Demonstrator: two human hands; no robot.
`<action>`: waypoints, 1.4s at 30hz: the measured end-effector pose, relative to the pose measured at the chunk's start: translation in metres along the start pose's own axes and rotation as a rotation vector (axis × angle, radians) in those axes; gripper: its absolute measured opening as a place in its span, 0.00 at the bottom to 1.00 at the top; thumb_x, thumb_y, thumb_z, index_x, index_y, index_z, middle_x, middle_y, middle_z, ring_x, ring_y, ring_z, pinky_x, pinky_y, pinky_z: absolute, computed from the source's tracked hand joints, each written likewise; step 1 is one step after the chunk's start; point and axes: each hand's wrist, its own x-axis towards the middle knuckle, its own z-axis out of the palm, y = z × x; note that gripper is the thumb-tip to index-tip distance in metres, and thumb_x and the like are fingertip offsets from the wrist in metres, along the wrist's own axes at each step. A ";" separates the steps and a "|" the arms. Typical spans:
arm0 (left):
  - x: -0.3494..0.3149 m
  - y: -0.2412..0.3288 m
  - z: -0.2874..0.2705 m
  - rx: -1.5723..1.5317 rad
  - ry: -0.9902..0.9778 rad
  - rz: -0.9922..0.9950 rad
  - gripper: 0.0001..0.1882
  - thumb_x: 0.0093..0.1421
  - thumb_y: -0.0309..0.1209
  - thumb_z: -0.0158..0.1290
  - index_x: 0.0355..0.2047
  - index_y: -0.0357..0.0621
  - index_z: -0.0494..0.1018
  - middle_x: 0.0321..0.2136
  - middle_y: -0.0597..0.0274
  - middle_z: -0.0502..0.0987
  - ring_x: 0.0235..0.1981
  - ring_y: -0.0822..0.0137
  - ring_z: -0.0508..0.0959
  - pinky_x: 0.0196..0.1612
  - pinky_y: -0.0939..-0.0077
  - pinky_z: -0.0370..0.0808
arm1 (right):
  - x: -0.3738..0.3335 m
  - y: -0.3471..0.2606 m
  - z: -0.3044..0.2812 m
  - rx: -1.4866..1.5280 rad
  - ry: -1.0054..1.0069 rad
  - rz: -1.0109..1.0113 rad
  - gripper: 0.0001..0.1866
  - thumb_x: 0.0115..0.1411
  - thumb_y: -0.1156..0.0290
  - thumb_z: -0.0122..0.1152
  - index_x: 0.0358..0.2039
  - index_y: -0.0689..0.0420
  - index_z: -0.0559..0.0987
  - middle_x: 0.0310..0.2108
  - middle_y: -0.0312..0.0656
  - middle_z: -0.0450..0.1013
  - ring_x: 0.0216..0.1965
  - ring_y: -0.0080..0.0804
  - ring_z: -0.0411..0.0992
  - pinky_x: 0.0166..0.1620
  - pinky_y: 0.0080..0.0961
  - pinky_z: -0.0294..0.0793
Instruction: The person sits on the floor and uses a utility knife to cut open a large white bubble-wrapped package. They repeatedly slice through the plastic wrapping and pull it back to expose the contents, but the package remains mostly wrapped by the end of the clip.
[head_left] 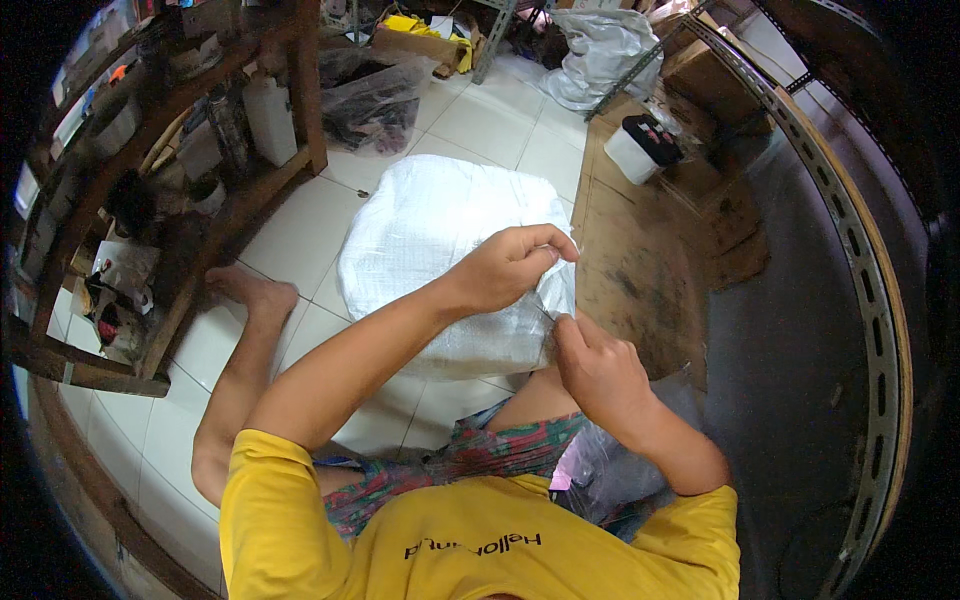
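Pinching thin thing (546,314) with right hand (601,366), the nearer, at right edge of sack (430,215). Curling left hand (503,268) narrowly just beyond; cannot tell its hold. See sack's bulk leftward of both grips, on floor (283,232).

Bright glare on white sack (430,205), shadowed wooden shelf (308,90), fisheye-bent edges

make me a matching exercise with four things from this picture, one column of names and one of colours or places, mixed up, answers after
1. bundle
2. tub
3. cardboard
4. shirt

A. brown, stained
B. plain white, at the left hand
C. white and black
D. yellow

Pairs: 1-B, 2-C, 3-A, 4-D
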 end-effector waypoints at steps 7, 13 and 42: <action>0.000 0.005 0.001 -0.023 0.019 -0.010 0.15 0.69 0.31 0.43 0.44 0.35 0.76 0.38 0.62 0.78 0.41 0.72 0.74 0.49 0.76 0.70 | 0.012 -0.007 0.000 -0.148 -0.065 0.020 0.09 0.57 0.76 0.59 0.37 0.57 0.70 0.25 0.44 0.70 0.23 0.45 0.76 0.23 0.38 0.77; 0.000 0.003 0.003 -0.002 0.025 0.006 0.15 0.69 0.30 0.43 0.43 0.33 0.76 0.39 0.58 0.80 0.45 0.68 0.76 0.53 0.74 0.71 | 0.015 -0.009 0.002 -0.196 -0.114 0.034 0.08 0.57 0.76 0.58 0.37 0.57 0.70 0.25 0.43 0.70 0.22 0.42 0.76 0.24 0.35 0.78; 0.009 0.022 0.009 -0.224 0.028 0.032 0.15 0.70 0.30 0.42 0.40 0.31 0.76 0.39 0.53 0.81 0.44 0.63 0.80 0.54 0.71 0.73 | 0.006 -0.005 0.002 -0.100 -0.211 0.088 0.09 0.59 0.76 0.55 0.40 0.58 0.70 0.30 0.49 0.73 0.27 0.50 0.77 0.28 0.42 0.78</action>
